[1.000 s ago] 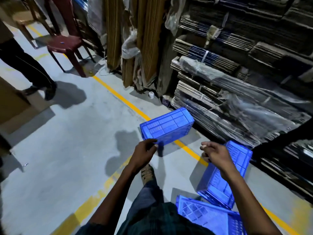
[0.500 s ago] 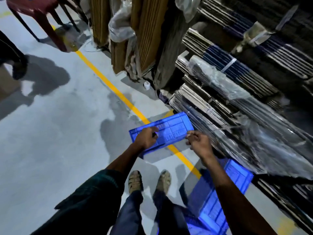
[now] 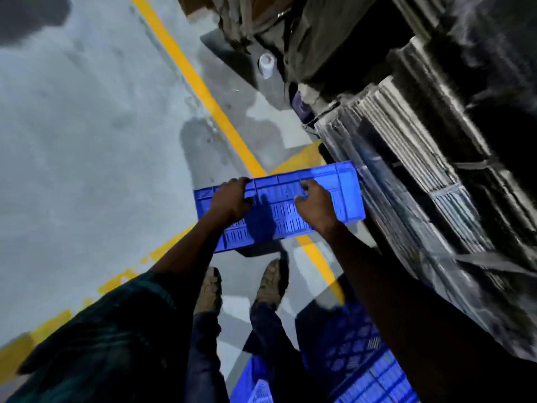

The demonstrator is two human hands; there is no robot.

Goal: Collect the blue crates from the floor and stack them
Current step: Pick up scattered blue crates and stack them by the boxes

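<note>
Blue crate [image 3: 343,196] at frame centre; left grip [image 3: 229,199] and right grip [image 3: 315,203] both curled round its top rim.

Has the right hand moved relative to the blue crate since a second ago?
Yes. The right hand was off the blue crate, nearer the person; now it grips the crate's top edge, beside the left hand.

Single head-worn camera, looking steeply down past the person's chest, close over the blue crate [image 3: 343,193], with the floor [image 3: 87,146] left of it and stacked cardboard [image 3: 421,146] right
</note>
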